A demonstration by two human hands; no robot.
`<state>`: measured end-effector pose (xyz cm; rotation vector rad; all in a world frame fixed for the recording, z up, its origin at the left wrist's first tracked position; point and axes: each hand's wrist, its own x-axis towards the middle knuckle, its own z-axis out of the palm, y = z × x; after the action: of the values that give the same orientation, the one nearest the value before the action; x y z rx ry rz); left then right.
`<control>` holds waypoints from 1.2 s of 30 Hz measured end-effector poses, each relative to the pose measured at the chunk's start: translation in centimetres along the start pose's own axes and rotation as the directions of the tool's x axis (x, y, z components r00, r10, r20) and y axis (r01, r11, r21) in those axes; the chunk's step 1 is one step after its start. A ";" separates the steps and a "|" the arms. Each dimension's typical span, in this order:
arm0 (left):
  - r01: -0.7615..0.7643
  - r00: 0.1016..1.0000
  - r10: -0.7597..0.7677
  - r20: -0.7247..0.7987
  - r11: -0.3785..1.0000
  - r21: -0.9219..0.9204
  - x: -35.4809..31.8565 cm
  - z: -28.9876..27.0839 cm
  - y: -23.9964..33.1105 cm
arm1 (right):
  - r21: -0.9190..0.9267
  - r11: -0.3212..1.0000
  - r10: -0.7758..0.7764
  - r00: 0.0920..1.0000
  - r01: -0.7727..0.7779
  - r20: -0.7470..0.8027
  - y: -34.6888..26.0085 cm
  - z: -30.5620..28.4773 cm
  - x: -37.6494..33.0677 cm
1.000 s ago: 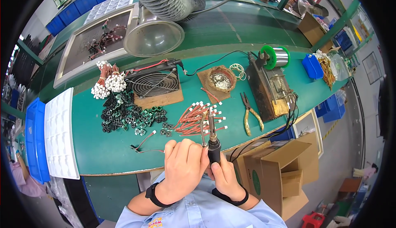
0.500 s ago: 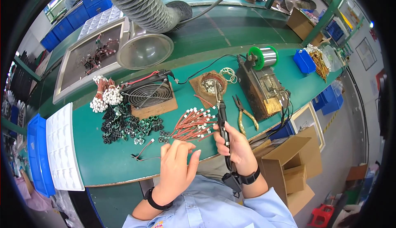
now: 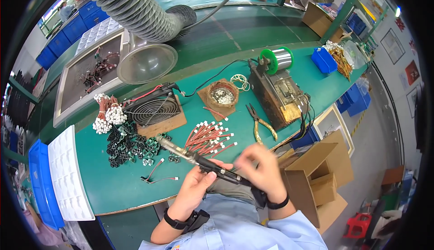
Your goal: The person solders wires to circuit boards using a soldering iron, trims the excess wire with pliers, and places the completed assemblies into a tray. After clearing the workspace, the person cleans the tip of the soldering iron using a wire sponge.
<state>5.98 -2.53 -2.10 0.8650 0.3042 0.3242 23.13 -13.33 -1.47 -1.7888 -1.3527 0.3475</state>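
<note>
My left hand is closed around the black handle of a soldering iron. The iron slants up to the left, its metal end over the edge of a pile of small black and green parts. Near the handle's rear is my right hand, fingers curled and smeared by motion, so its grip is unclear. Beyond the iron lies a bunch of red wires with white connectors. A small part with two wire leads rests left of my left hand. Pliers with yellowed handles lie beyond my right hand.
A round solder-flecked dish sits on a board. Right of it stands a grimy box-shaped unit with a solder wire spool. A fan and a hose with a clear hood occupy the left. Cardboard boxes stand beside the table.
The soldering iron has passed from my right hand to my left, its tip leaving the dish and swinging left. My right hand has moved off the handle's front. The view has shifted slightly.
</note>
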 end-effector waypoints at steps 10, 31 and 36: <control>-0.156 0.984 0.171 -0.042 0.957 0.245 -1.0 0.3 -0.6 | -0.710 0.650 -0.048 0.918 -0.271 -0.394 5.8 1.0 2.1; 0.110 0.967 -0.123 0.223 0.991 0.070 -1.2 0.1 -1.7 | -0.267 0.930 -0.318 0.919 0.255 -0.231 -1.5 -1.2 -1.6; 0.194 0.945 -0.186 0.271 0.981 -0.003 -1.3 0.7 -1.7 | -0.378 0.868 -0.408 0.897 0.322 -0.172 -1.4 -2.4 -0.7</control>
<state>5.38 -4.54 -2.80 0.8322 0.1275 0.0289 23.55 -14.99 0.88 -1.7199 -1.6012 -0.3301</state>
